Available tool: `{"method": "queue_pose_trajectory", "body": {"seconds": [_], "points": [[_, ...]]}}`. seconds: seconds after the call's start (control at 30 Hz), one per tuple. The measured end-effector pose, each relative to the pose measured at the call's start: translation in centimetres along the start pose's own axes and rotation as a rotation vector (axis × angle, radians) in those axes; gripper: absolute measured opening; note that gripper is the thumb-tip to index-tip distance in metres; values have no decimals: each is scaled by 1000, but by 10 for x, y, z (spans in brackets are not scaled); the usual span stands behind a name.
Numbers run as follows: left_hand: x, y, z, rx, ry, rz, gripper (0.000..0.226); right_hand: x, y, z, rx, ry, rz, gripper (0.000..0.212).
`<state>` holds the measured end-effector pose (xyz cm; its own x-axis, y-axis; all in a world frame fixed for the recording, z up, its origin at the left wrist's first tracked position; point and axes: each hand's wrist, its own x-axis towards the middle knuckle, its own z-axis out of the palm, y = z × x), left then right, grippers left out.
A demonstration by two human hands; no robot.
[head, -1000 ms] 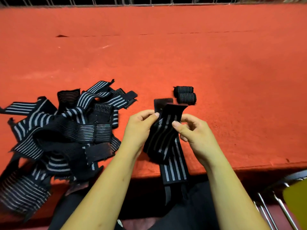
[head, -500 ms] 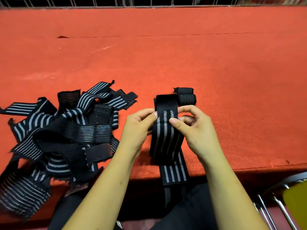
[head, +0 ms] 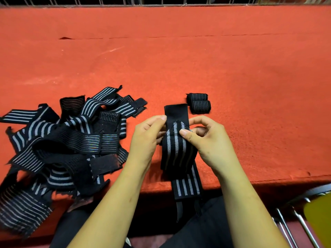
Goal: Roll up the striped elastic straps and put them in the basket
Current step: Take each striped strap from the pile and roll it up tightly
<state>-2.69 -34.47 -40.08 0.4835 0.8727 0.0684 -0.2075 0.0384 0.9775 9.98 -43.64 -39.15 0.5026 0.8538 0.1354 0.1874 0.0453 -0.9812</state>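
Note:
A black strap with grey stripes point(head: 176, 151) lies across the near table edge, its tail hanging over the front. My left hand point(head: 146, 140) pinches its left edge near the top. My right hand point(head: 206, 138) pinches the folded striped end against the strap with thumb and fingers. The plain black end of the strap sticks out beyond my fingers. A tangled pile of unrolled striped straps point(head: 59, 144) covers the table's left near part. Two rolled straps point(head: 198, 103) lie side by side just beyond my right hand. No basket is in view.
The table point(head: 232, 68) has a red felt cover with a seam running across it. A metal railing point(head: 161, 0) runs along its far edge. A chair with a metal frame and yellow seat point(head: 317, 217) stands at the near right.
The strap's black end has been laid flat on the table and the striped end folded up onto it. Both hands have shifted slightly forward along the strap.

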Motion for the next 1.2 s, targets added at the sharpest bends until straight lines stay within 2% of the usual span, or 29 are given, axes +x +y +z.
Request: {"method": "queue_pose_trajectory", "body": {"seconds": [0.17, 0.33, 0.4, 0.5, 0.63, 0.7, 0.73, 0.8, 0.93, 1.03, 1.13, 1.2], "points": [[0, 1, 3, 226, 24, 193, 27, -2, -2, 1, -58, -6, 10, 20], [2, 8, 3, 291, -48, 279, 15, 4, -4, -1, -299, 72, -63, 13], [3, 11, 2, 294, -88, 306, 15, 5, -7, -2, -224, 20, -122, 8], [7, 15, 3, 328, -106, 335, 10, 7, -10, -4, -143, -63, -159, 18], [10, 20, 5, 359, -114, 365, 16, 7, -11, -2, -51, -84, -165, 14], [9, 21, 6, 347, -132, 369, 17, 7, -11, -1, -26, -83, -162, 22], [9, 21, 7, 333, -142, 359, 15, 8, -12, -1, -24, -76, -166, 25], [7, 18, 7, 278, -175, 280, 13, 11, -15, -4, -19, -9, -196, 16], [4, -1, 2, 343, -290, 89, 37, 22, -20, -15, 34, 171, -235, 15], [1, -5, 2, 224, -240, 58, 30, 22, -24, -21, 54, 74, -215, 7], [3, -2, 3, 168, -190, 50, 25, 19, -22, -20, 71, -74, -220, 19], [3, 1, 5, 138, -176, 20, 19, 17, -21, -18, 90, -36, -245, 22]]}}
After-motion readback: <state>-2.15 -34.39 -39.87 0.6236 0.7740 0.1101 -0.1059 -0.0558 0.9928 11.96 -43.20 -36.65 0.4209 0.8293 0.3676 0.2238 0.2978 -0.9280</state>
